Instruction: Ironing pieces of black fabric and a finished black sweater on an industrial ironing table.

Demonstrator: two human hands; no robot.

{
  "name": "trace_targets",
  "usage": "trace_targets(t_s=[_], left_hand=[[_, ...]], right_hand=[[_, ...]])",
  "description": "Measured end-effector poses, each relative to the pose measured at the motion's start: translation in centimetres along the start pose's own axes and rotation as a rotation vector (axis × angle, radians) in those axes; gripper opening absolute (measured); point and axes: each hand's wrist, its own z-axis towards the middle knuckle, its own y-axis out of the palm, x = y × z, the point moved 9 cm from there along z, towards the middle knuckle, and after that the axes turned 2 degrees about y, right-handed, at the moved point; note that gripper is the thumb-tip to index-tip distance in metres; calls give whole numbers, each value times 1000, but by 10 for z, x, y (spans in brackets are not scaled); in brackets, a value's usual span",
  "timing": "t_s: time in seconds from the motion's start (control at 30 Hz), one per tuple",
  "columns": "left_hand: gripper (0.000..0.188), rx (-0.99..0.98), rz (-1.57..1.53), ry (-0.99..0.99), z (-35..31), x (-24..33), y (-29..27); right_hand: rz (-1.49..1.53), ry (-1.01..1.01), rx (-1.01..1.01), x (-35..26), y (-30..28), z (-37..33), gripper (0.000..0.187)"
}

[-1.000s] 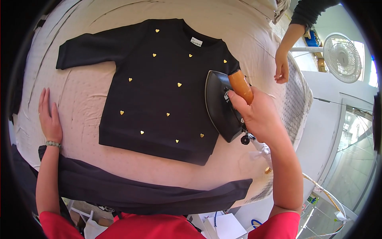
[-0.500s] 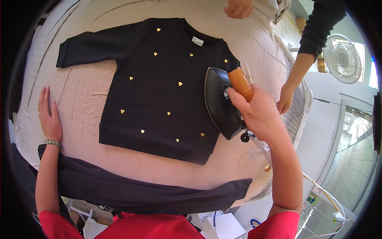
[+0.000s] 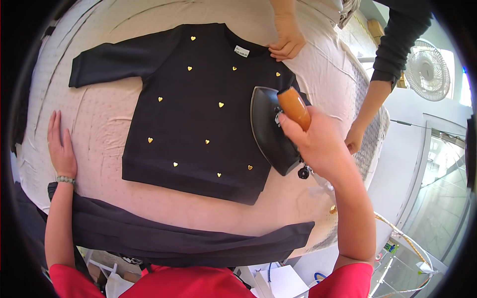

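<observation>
A black sweatshirt (image 3: 186, 114) with gold hearts (image 3: 221, 105) lies spread across the middle of the cloth-covered table (image 3: 99, 116), its neckline toward the far edge and one sleeve reaching toward the far left corner. The right hand (image 3: 323, 141) has its grip clamped around the orange-brown handle (image 3: 295, 110) of a black iron (image 3: 268, 131), over the sweatshirt's right side. Near the table's left edge, the left hand (image 3: 62, 154) rests palm down, grip slack, thumb apart. A co-worker's hand (image 3: 288, 42) touches the sweatshirt beside the neckline. Dark cloth (image 3: 194, 238) runs along the near edge.
</observation>
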Motion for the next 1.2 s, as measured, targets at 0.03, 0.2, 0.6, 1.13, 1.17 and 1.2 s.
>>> trace_targets(t_s=[0.03, 0.2, 0.6, 1.13, 1.17, 1.2], left_hand=[[48, -3, 1, 2, 0, 0, 2], [48, -16, 31, 3, -1, -9, -6], [79, -305, -453, 829, 55, 446, 26], [81, -512, -539, 1138, 2, 472, 49], [81, -498, -553, 1130, -2, 473, 46], [80, -470, -554, 1068, 1, 469, 45]], right_hand=[[4, 3, 3, 3, 0, -5, 63], [70, -3, -91, 32, 15, -54, 76], [89, 56, 36, 166, 52, -98, 69], [122, 77, 82, 169, 46, -97, 62], [125, 59, 111, 170, 44, -99, 62], [129, 43, 142, 170, 43, -101, 61]])
